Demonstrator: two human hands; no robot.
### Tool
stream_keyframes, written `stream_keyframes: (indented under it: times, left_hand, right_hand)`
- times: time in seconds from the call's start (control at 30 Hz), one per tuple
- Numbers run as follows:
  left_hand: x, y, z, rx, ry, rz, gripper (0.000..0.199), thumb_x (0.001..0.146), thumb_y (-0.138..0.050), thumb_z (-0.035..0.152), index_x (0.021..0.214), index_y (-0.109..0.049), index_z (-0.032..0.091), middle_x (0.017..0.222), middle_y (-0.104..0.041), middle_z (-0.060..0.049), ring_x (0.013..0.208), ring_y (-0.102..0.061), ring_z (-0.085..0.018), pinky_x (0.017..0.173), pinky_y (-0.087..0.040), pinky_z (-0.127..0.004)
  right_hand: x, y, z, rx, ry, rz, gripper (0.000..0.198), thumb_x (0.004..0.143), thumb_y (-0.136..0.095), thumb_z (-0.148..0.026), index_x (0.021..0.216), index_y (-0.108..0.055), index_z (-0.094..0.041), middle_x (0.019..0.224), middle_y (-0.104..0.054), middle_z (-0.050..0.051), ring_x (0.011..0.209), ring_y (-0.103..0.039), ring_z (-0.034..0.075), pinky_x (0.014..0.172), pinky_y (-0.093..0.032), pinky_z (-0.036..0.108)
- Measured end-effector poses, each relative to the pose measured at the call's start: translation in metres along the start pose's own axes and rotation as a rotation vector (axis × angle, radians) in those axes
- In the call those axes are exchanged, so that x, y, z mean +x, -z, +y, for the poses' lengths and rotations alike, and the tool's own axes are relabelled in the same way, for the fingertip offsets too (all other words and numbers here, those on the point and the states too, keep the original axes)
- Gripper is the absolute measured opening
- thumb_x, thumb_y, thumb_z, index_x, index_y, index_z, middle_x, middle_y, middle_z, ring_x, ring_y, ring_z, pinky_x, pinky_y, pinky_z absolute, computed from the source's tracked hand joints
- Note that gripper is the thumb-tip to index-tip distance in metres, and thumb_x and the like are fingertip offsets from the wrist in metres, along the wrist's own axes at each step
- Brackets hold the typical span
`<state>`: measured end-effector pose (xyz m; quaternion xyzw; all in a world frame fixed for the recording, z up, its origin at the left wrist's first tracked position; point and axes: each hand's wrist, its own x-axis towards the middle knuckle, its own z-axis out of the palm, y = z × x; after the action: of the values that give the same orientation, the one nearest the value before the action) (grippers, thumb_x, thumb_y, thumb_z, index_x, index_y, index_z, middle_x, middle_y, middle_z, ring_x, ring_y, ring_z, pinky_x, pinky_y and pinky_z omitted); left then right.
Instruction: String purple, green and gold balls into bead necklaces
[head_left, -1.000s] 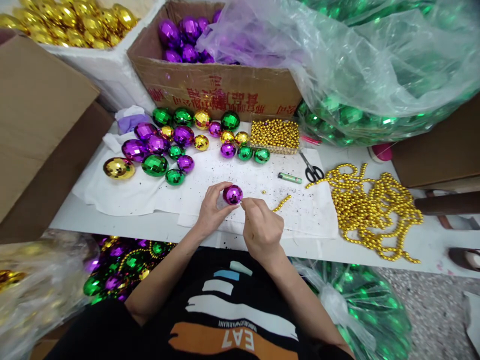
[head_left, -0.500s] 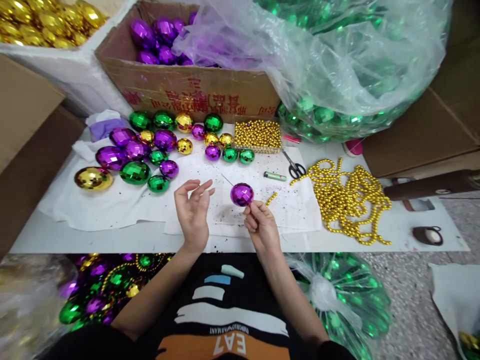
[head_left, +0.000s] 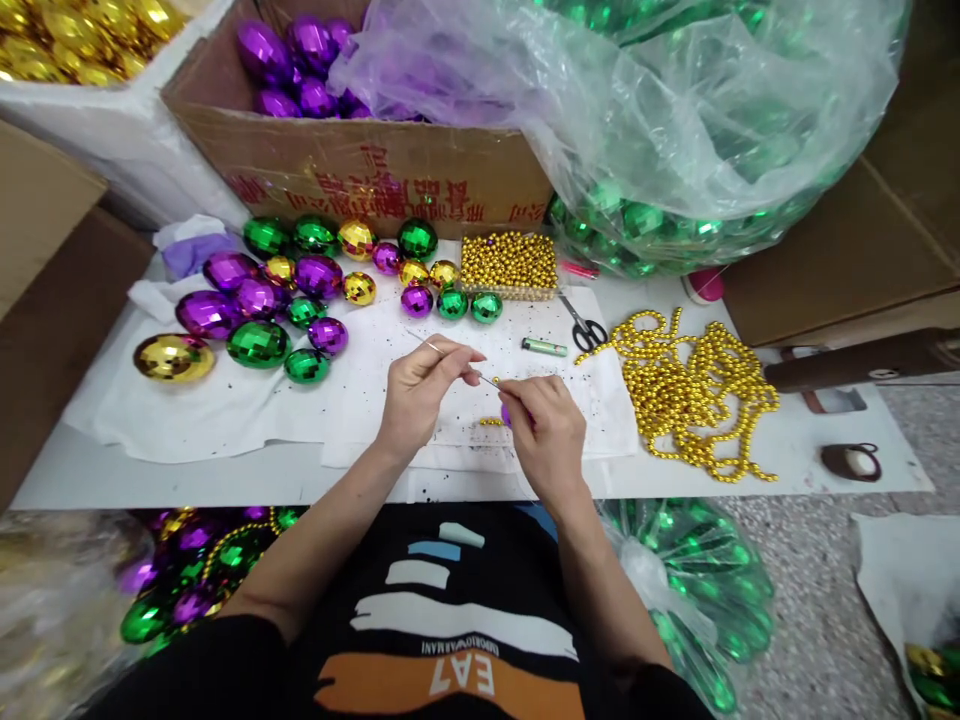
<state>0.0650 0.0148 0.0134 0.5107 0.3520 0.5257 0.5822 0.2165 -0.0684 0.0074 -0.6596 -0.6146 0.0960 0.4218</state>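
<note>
Left grip (head_left: 420, 392) pinching thin metallic needle (head_left: 424, 341), right grip (head_left: 551, 425) curled round mostly hidden purple ball (head_left: 507, 412), wrinkled cloth (head_left: 225, 410)

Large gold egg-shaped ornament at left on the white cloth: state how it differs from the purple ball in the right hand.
The ornament is gold, the ball purple. The ornament rests on the cloth; the right hand holds the ball. The ornament shows whole; the ball is mostly hidden.

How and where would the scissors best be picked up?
Likely by the black handle loops, from above and the near side: the scissors lie flat, loops at the near end, blades pointing away. Gold beads lie close by the loops, so pinch carefully.
</note>
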Motion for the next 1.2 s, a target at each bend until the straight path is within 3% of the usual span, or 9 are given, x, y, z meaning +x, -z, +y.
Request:
stream_keyframes:
  times: [0.17, 0.27, 0.37, 0.47, 0.6, 0.7, 0.77, 0.87, 1.2]
  left_hand:
    - [0.016, 0.003, -0.016, -0.128, 0.148, -0.105, 0.026, 0.085, -0.071, 0.045, 0.09, -0.077, 0.02, 0.087, -0.07, -0.003, 0.074, -0.066, -0.013, 0.074, -0.056, -0.029]
    - [0.021, 0.003, -0.052, 0.129, 0.212, -0.284, 0.027, 0.079, -0.076, 0.034, 0.103, -0.075, 0.022, 0.098, -0.069, -0.005, 0.083, -0.064, -0.016, 0.079, -0.054, -0.032]
    - [0.021, -0.008, -0.088, 0.551, 0.097, -0.357, 0.013, 0.079, -0.071, 0.018, 0.091, -0.076, 0.022, 0.096, -0.067, -0.006, 0.087, -0.06, -0.02, 0.083, -0.05, -0.036]
    - [0.019, -0.014, -0.103, 0.651, 0.049, -0.341, 0.011, 0.08, -0.068, 0.012, 0.075, -0.072, 0.021, 0.085, -0.063, -0.005, 0.088, -0.057, -0.021, 0.085, -0.048, -0.037]
    - [0.018, 0.003, -0.092, 0.142, 0.353, -0.181, 0.009, 0.077, -0.075, 0.024, 0.084, -0.072, 0.018, 0.081, -0.065, -0.002, 0.073, -0.057, -0.013, 0.07, -0.049, -0.027]
    - [0.013, 0.024, -0.076, -0.365, 0.616, -0.101, 0.02, 0.077, -0.079, 0.028, 0.088, -0.071, 0.015, 0.079, -0.066, -0.002, 0.067, -0.06, -0.009, 0.063, -0.051, -0.02]
    - [0.007, 0.034, -0.069, -0.536, 0.706, -0.063, 0.017, 0.079, -0.078, 0.026, 0.087, -0.07, 0.013, 0.076, -0.065, -0.002, 0.064, -0.061, -0.008, 0.06, -0.052, -0.018]
    - [0.0, 0.041, -0.064, -0.615, 0.752, -0.029, 0.01, 0.084, -0.073, 0.019, 0.091, -0.07, 0.012, 0.074, -0.065, -0.002, 0.062, -0.062, -0.007, 0.058, -0.054, -0.017]
    - [-0.01, 0.049, -0.066, -0.654, 0.733, -0.004, 0.009, 0.087, -0.068, 0.014, 0.095, -0.072, 0.012, 0.076, -0.064, -0.002, 0.066, -0.062, -0.007, 0.063, -0.055, -0.018]
  right_hand:
    - [0.003, 0.013, 0.016, 0.407, -0.318, 0.08, 0.012, 0.088, -0.068, -0.027, 0.081, -0.072, -0.018, 0.067, -0.066, 0.0, 0.063, -0.06, 0.012, 0.059, -0.045, 0.025]
    - [0.003, 0.025, 0.024, 0.68, -0.502, 0.143, 0.019, 0.083, -0.072, -0.035, 0.081, -0.069, -0.017, 0.063, -0.063, 0.0, 0.053, -0.056, 0.01, 0.043, -0.032, 0.02]
    - [0.004, 0.032, 0.018, 0.792, -0.504, 0.149, 0.024, 0.082, -0.073, -0.039, 0.078, -0.065, -0.017, 0.079, -0.065, 0.002, 0.053, -0.059, 0.01, 0.037, -0.027, 0.019]
    - [0.003, 0.039, 0.006, 0.583, -0.363, 0.254, 0.017, 0.085, -0.072, -0.033, 0.078, -0.067, -0.018, 0.095, -0.064, 0.003, 0.052, -0.054, 0.006, 0.039, -0.035, 0.02]
    - [-0.002, 0.048, -0.003, 0.304, -0.246, 0.454, 0.008, 0.083, -0.074, -0.024, 0.08, -0.07, -0.018, 0.099, -0.063, 0.004, 0.06, -0.056, 0.007, 0.045, -0.045, 0.021]
    - [-0.006, 0.047, -0.005, 0.448, -0.279, 0.425, 0.013, 0.085, -0.071, -0.021, 0.076, -0.062, -0.017, 0.099, -0.068, 0.004, 0.051, -0.053, 0.005, 0.041, -0.04, 0.021]
    - [-0.009, 0.038, -0.007, 0.607, -0.318, 0.33, 0.018, 0.086, -0.067, -0.019, 0.074, -0.056, -0.017, 0.091, -0.071, 0.003, 0.045, -0.05, 0.004, 0.039, -0.038, 0.02]
    - [-0.013, 0.022, -0.013, 0.706, -0.365, 0.298, 0.016, 0.087, -0.067, -0.02, 0.075, -0.055, -0.017, 0.084, -0.072, 0.001, 0.043, -0.05, 0.005, 0.039, -0.037, 0.02]
    - [-0.018, 0.007, -0.023, 0.473, -0.31, 0.386, 0.014, 0.088, -0.067, -0.026, 0.079, -0.06, -0.017, 0.086, -0.072, 0.004, 0.052, -0.054, 0.008, 0.044, -0.041, 0.022]
